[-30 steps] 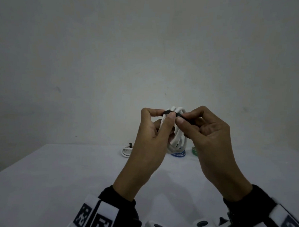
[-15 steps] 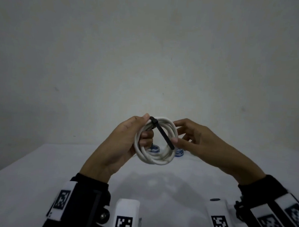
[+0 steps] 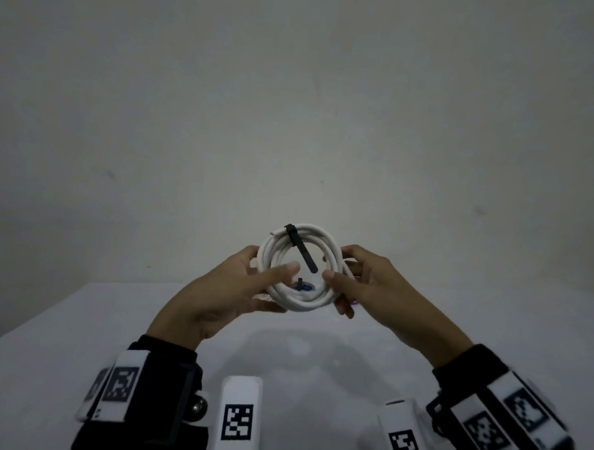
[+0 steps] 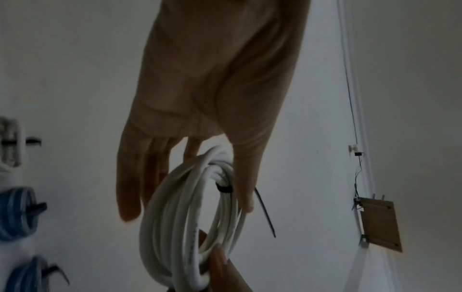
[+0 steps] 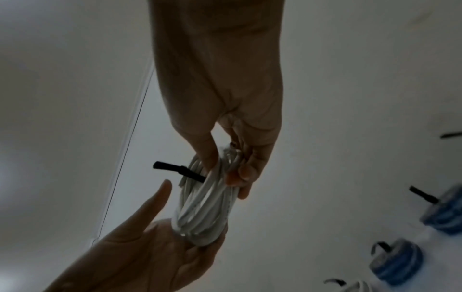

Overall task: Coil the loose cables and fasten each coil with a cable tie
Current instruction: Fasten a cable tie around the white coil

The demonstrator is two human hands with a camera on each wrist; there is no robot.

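- The white cable coil (image 3: pixel 300 269) is held upright in the air above the table (image 3: pixel 63 323), between the left hand (image 3: pixel 231 290) and the right hand (image 3: pixel 364 282).
- Compared with one second ago, when both hands were pinched close together at the black cable tie (image 3: pixel 303 248), the hands have been drawn apart to opposite sides of the coil, which has been turned face-on to the head camera.
- The tie is now seen cinched round the top of the coil, its free tail hanging loose across the opening; no finger is on it.
- Left hand: thumb laid across the front of the coil, fingers behind, a light hold.
- Right hand: thumb and curled fingers pinched on the right side of the bundle, confirmed in the right wrist view (image 5: pixel 212 189).
- Judgement: fastening of this coil appears complete; setting down is expected next.
- Tied blue coils (image 5: pixel 397 262) are noted on the table beyond.
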